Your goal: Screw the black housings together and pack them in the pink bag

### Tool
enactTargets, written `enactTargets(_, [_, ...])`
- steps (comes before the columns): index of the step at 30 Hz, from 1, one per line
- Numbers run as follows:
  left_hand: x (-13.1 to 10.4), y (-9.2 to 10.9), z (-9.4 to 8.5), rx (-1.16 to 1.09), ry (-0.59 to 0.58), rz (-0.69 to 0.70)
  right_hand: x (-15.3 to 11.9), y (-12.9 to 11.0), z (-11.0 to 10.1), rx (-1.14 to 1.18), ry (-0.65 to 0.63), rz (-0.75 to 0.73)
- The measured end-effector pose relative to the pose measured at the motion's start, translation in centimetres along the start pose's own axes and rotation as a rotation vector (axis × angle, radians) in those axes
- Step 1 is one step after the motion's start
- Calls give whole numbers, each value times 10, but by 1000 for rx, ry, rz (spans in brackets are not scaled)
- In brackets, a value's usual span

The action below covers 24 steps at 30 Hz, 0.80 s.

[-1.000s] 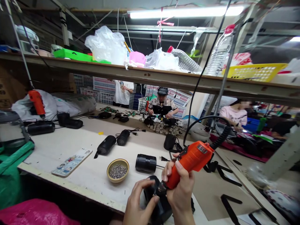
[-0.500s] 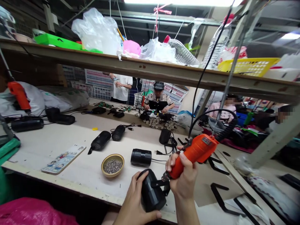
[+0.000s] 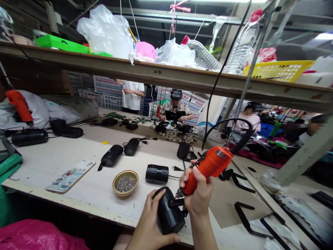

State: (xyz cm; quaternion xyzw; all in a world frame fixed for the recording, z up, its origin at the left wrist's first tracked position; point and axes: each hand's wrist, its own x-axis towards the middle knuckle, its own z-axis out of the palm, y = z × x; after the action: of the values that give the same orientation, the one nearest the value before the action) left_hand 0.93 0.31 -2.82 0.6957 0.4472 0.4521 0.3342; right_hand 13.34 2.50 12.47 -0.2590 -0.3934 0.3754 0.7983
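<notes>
My left hand (image 3: 153, 222) is wrapped round a black cylindrical housing (image 3: 169, 213), thumb underneath and fingers over its top. A black bracket (image 3: 178, 202) sits on the housing's right side. In my right hand (image 3: 199, 191) is an orange electric screwdriver (image 3: 208, 168), tilted so that its tip points down-left at the bracket. Whether the tip touches a screw there cannot be made out. Just left of the hands stands a bowl of small screws (image 3: 136, 185). Another black cylinder (image 3: 156, 174) lies behind the housing, its cord running right.
More black units (image 3: 111, 156) lie further back. A phone (image 3: 71, 176) rests at the left, and black U-shaped brackets (image 3: 241, 215) lie at the right. A second orange screwdriver (image 3: 19, 106) hangs far left. The loaded shelf (image 3: 156, 73) crosses above; a co-worker (image 3: 175, 107) sits opposite.
My right hand and the electric screwdriver have shifted left and slightly up, with the tip now over the bracket's upper end. My left hand and the housing have hardly moved.
</notes>
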Motion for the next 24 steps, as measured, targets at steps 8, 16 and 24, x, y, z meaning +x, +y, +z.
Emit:
enactTargets(8, [0, -1, -2, -25, -30, -4, -1, 0, 0, 4, -22, -6])
enactTargets(16, [0, 4, -6, -4, -78, -27, -3, 1, 3, -13, -30, 10])
enactTargets(24, [1, 3, -6, -19, -55, -19, 1, 7, 6, -98, -196, 93])
